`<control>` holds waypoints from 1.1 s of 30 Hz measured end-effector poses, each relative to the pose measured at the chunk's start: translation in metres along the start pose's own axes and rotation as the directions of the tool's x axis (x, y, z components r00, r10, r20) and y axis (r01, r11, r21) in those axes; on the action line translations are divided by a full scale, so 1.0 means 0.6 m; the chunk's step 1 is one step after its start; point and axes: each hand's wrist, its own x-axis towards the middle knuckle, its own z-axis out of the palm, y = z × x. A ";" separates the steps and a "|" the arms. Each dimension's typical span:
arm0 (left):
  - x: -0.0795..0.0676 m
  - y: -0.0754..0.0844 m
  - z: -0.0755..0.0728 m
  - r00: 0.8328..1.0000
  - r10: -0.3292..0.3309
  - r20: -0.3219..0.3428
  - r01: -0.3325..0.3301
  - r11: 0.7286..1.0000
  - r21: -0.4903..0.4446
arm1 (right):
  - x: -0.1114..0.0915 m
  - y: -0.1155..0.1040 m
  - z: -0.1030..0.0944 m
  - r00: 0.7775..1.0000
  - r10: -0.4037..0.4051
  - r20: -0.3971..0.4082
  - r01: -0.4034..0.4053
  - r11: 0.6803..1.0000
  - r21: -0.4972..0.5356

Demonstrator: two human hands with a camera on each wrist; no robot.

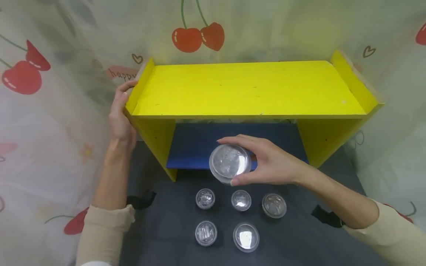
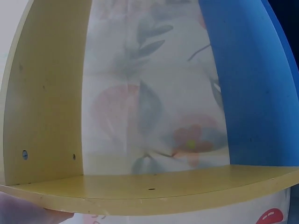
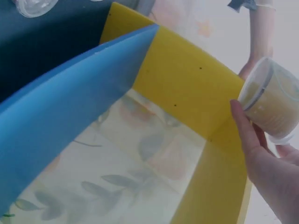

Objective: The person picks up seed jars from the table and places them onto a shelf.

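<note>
My right hand grips a clear plastic jar by its side, in front of the shelf's lower opening. In the right wrist view, the thumb and fingers hold this jar tilted, and yellow tones show through its wall. At the left, my left hand rests against the outer side of the yellow and blue shelf, fingers along the side panel near its top edge. The left wrist view shows only a bit of that hand, outside the yellow panel.
Several round clear containers stand on the dark tabletop, among them a wider one at the right and one at the front. A blue board spans the shelf low down. Cherry-print curtains hang around it.
</note>
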 end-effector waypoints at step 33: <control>0.002 -0.010 0.020 1.000 0.003 -0.006 -0.002 0.993 0.122 | 0.086 -0.090 -0.068 1.000 0.018 0.005 -0.018 0.999 0.029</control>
